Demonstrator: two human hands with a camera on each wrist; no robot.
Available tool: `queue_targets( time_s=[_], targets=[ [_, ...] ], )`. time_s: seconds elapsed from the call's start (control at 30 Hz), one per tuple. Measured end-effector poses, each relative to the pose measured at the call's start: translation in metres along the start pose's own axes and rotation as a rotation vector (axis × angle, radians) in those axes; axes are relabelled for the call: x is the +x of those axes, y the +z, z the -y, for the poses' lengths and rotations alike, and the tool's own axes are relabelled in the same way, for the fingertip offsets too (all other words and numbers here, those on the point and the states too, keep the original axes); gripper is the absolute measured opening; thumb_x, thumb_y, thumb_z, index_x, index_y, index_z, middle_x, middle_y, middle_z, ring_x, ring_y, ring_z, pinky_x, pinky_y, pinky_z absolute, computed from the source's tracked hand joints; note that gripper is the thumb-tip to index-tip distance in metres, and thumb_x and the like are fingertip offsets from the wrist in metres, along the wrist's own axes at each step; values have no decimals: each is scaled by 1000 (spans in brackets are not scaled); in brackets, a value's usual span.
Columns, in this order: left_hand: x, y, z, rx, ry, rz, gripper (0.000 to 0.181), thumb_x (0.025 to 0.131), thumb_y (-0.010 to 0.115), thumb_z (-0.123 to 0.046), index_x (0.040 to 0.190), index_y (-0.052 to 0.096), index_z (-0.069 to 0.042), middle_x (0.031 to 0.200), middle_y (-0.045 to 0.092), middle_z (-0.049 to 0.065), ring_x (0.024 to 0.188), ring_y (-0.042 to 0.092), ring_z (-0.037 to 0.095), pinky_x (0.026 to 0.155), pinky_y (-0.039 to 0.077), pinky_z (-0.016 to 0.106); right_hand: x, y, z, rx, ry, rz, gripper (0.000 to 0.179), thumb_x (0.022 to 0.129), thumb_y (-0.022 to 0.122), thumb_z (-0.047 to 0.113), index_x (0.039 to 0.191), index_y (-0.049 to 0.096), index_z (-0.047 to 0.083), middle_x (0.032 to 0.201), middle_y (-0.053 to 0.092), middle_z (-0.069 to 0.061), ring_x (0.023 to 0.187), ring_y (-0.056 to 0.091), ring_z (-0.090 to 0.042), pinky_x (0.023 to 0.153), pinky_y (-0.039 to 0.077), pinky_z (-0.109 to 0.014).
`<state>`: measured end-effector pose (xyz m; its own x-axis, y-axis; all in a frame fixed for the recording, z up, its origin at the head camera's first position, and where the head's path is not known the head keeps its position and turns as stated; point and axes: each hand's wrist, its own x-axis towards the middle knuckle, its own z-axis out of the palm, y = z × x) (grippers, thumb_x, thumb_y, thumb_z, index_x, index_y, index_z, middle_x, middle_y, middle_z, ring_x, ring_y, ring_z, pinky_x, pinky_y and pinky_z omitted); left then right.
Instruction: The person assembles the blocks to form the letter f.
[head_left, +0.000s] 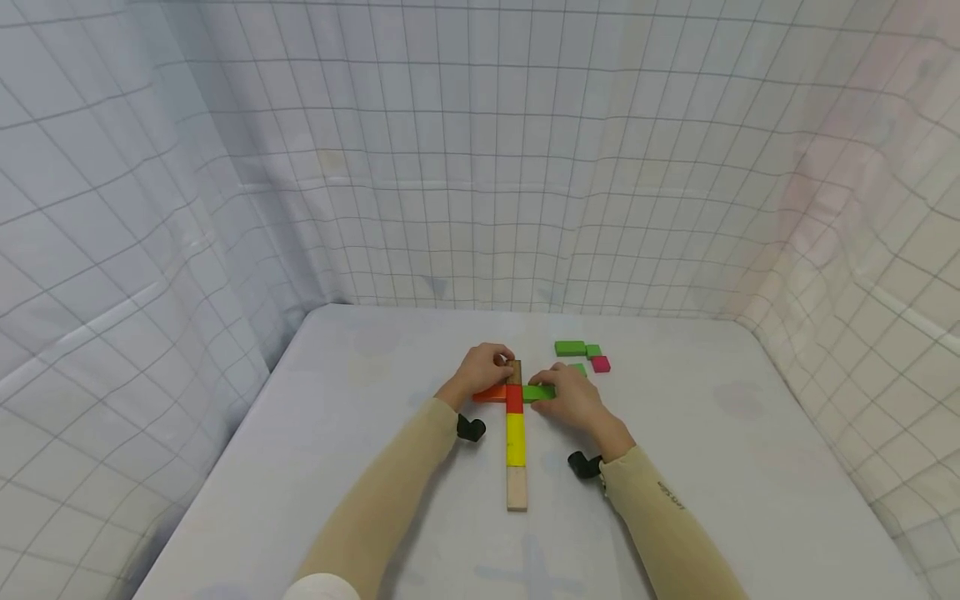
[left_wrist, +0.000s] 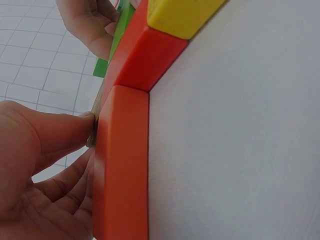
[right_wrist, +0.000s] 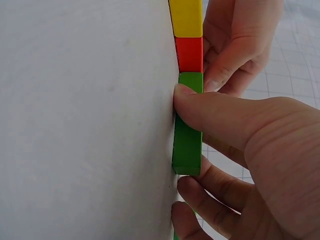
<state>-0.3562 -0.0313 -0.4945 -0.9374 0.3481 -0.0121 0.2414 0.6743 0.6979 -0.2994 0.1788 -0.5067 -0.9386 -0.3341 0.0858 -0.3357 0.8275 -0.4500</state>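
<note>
Several blocks form a cross on the table. A plain wooden block point(head_left: 517, 488), a yellow block point(head_left: 516, 440), a red block point(head_left: 514, 399) and a brown wooden block point(head_left: 514, 372) line up as its stem. An orange block point(left_wrist: 127, 160) makes the left arm, its end against the red one. My left hand point(head_left: 482, 371) pinches the brown block at the far end, with its thumb on the side. On the right arm, my right hand point(head_left: 573, 398) grips a green block point(right_wrist: 189, 142) between thumb and fingers; that block's inner end meets the red block.
Beyond my right hand lie a long green block point(head_left: 570, 348), a small green block point(head_left: 593, 351) and a pinkish-red block point(head_left: 601, 364). Another green block point(head_left: 577, 368) is partly hidden by that hand. Gridded white curtains point(head_left: 480, 167) surround the white table point(head_left: 360, 375).
</note>
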Motion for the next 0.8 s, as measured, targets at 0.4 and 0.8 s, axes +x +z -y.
queue_targets(
  time_s=[0.4, 0.8],
  targets=[
    [0, -1, 3, -2, -5, -1, 25, 95, 70, -17, 119, 71, -11, 102, 67, 7, 91, 58, 23, 84, 52, 34, 4, 2, 0, 4, -4, 0, 32, 82, 85, 26, 113, 75, 23, 103, 62, 2, 93, 56, -19, 80, 51, -39],
    [-6, -7, 8, -54, -11, 2, 33, 97, 67, -23, 128, 67, -12, 107, 66, 7, 91, 58, 23, 79, 54, 32, 1, -20, 0, 51, 10, 189, 50, 81, 83, 15, 127, 68, 26, 119, 59, 2, 103, 54, -17, 93, 48, -38]
  ],
)
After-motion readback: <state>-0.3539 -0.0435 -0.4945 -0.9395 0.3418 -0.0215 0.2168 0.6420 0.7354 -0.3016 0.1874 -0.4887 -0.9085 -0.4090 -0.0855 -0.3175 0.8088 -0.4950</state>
